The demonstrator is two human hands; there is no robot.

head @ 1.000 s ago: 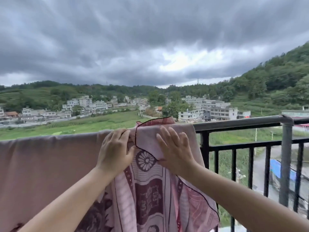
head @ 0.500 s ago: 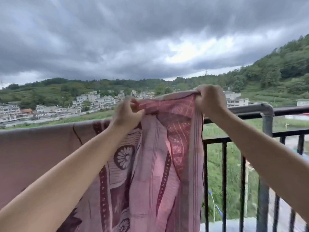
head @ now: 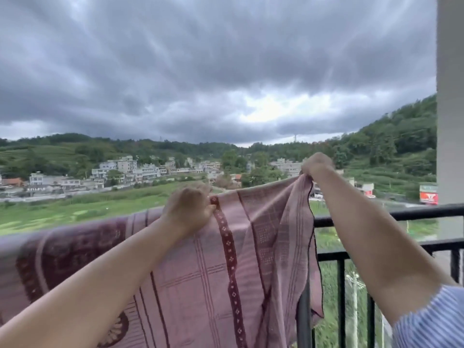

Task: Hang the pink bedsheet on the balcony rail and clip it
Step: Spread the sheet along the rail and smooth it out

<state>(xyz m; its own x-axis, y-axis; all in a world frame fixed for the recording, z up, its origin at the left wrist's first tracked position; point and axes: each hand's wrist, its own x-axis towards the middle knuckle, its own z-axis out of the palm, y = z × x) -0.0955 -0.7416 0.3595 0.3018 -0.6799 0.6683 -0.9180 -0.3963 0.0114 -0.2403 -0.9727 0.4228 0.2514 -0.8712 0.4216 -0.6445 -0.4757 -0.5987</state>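
While both arms reach forward, the left hand (head: 188,212) is curled into a fist around the upper edge of the pink bedsheet (head: 200,280), gripping it beside a dark red band printed with small white diamonds. The right hand (head: 316,165) is raised higher and further right, its fingers closed on the sheet's corner, which is bunched into a tight gather under the knuckles. Between the hands the top edge of the cloth runs taut and slopes upward toward the right one.

From the right hand's corner a narrow flap of fabric with a dark hem drops down and ends in a point beside a black vertical bar. The rest of the sheet spreads to the left, hanging in front of the balcony rail (head: 401,214) and hiding it there; that left part shows darker maroon patterning and is blurred. Whether the cloth actually rests on the rail under the hands cannot be told. A striped blue sleeve (head: 437,320) covers the right upper arm at the lower right corner.

To the right of the sheet the black rail stands bare, with a lower crossbar and upright bars below it. A pale pillar (head: 450,116) rises along the right edge. Beyond lie green fields, a cluster of pale buildings (head: 120,172), wooded hills and a heavy grey sky.
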